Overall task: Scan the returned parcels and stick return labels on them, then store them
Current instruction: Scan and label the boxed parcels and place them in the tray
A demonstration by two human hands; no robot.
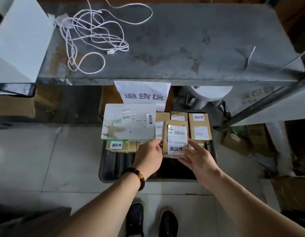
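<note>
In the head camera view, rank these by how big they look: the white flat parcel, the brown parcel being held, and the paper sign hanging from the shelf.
Largest to smallest, as they appear:
1. White flat parcel
2. Paper sign, though its lower part is hidden behind the parcels
3. Brown parcel, held by the left hand and right hand
</note>
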